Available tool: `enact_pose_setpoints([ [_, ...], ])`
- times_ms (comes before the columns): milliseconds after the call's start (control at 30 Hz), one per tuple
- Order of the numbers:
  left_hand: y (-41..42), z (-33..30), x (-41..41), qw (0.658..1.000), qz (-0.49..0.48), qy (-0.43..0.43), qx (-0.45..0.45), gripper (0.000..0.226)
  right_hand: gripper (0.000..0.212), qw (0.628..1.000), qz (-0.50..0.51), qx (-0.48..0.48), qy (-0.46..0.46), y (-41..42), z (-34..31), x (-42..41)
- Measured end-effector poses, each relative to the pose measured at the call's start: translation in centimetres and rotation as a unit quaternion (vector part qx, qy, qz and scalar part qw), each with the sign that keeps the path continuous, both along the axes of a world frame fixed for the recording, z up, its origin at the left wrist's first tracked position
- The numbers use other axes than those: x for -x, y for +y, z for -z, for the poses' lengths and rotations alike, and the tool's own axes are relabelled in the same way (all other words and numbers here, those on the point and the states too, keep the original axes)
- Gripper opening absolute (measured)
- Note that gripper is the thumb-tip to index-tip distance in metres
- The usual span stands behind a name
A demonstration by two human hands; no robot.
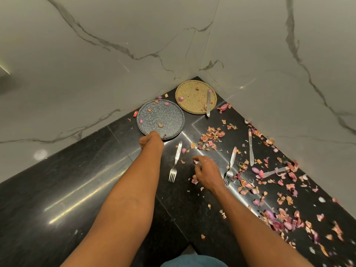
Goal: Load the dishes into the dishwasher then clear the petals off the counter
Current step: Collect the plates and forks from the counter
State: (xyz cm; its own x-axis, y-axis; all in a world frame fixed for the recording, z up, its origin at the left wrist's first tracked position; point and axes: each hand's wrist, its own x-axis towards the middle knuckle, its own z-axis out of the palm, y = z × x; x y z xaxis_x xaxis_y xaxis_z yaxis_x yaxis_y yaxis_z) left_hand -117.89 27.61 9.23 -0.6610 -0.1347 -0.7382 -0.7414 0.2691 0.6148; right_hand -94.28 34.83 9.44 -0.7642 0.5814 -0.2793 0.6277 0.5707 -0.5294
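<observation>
My left hand grips the near rim of the grey plate. My right hand hovers loosely curled, holding nothing, between two forks, petals just beyond its fingertips. The tan plate carries a knife in the corner.

Home kitchen, corner of worktop. Polished black stone table meets white marble-veined wall panels at inner corner. Used tableware on it: grey speckled plate, tan plate with knife across it, forks, more knives. Pink and orange petals scattered over stone.
</observation>
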Motion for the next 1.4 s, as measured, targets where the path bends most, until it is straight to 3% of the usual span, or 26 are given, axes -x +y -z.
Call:
enact_pose_setpoints([
  [100,-0.5,-1.2,-0.1,0.993,-0.079,-0.019,-0.09,0.036,0.038,1.0,0.01,-0.015,0.007,0.0,-0.3,0.3],
  [167,-1.2,-1.4,-0.3,0.98,-0.053,-0.032,-0.187,0.019,0.038,1.0,0.002,-0.017,0.01,-0.4,-0.6,0.9],
  [233,-2.0,-2.1,-0.9,0.964,-0.037,-0.036,-0.261,0.017,0.04,1.0,-0.014,-0.014,0.016,-1.1,-0.9,1.6],
  [333,-2.5,-3.2,-1.2,0.953,-0.027,-0.018,-0.301,0.014,0.043,0.999,-0.046,-0.018,0.021,-2.2,-1.4,2.3],
  [567,-3.4,-5.1,-0.3,0.97,0.115,0.173,-0.128,0.029,0.039,0.998,-0.06,-0.034,0.01,-3.2,-2.3,1.4],
  [667,-3.9,-6.1,-0.2,0.934,0.188,0.301,0.049,0.023,0.042,0.998,-0.042,-0.039,0.013,-3.1,-2.7,0.7],
  [767,-4.5,-7.1,-0.5,0.887,0.222,0.389,0.111,0.019,0.044,0.999,-0.018,-0.037,0.014,-2.8,-2.9,0.0],
  [900,-5.4,-7.2,-1.2,0.848,0.267,0.439,0.133,0.016,0.044,0.999,0.008,-0.038,0.028,-2.6,-3.3,-0.8],
  [1100,-5.6,-8.3,-3.0,0.832,0.265,0.469,0.133,0.013,0.039,0.998,0.018,-0.039,0.039,-2.9,-3.7,-1.4],
  [1267,-5.6,-7.7,-4.0,0.865,0.268,0.42,0.06,0.015,0.041,0.994,0.073,-0.016,0.075,-3.0,-3.9,-1.9],
  [1400,-5.4,-7.1,-6.4,0.915,0.25,0.302,-0.097,0.018,0.04,0.976,0.177,0.063,0.107,-2.6,-3.9,-2.7],
])
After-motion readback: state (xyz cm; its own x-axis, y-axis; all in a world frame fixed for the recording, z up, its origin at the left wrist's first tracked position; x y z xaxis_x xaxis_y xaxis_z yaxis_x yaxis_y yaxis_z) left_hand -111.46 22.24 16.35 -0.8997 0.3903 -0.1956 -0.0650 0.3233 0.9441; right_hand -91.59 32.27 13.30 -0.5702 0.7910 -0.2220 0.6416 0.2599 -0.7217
